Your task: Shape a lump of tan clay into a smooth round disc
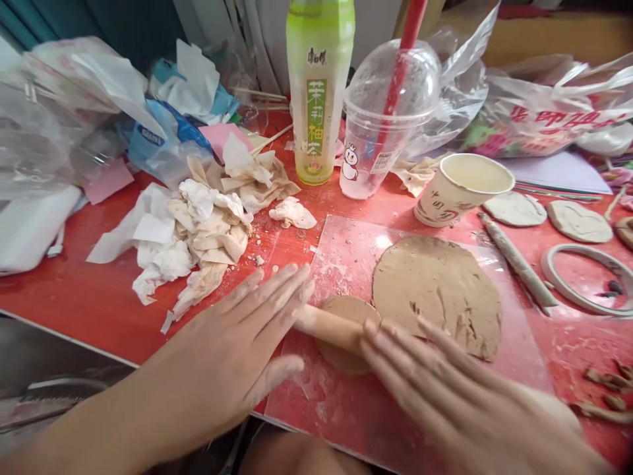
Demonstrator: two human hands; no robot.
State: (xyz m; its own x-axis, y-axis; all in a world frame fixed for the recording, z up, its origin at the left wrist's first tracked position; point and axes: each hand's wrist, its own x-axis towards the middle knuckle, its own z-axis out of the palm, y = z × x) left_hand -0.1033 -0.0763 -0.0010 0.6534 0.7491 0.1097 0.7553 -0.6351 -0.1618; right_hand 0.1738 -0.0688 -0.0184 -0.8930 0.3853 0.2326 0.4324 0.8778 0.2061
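Observation:
A wooden rolling pin (330,326) lies across a small, flat round of brown clay (346,305). My left hand (247,336) rests over the pin's left end with its fingers stretched out flat. On the pin's right part lie the straight fingers of my right hand (445,389), palm down. Both palms hide the pin's ends. Touching the small round is a larger, thin clay slab (435,284), cracked on its right side. Both clay pieces lie on a clear plastic sheet (341,257) smeared with clay.
Crumpled tissues (198,231) lie at left. Behind stand a tea bottle (319,92), a domed plastic cup (366,152) and a paper cup (459,188). At right are a clay-smeared stick (517,264), a tape ring (548,264) and clay scraps (610,382). The red table's front edge is close.

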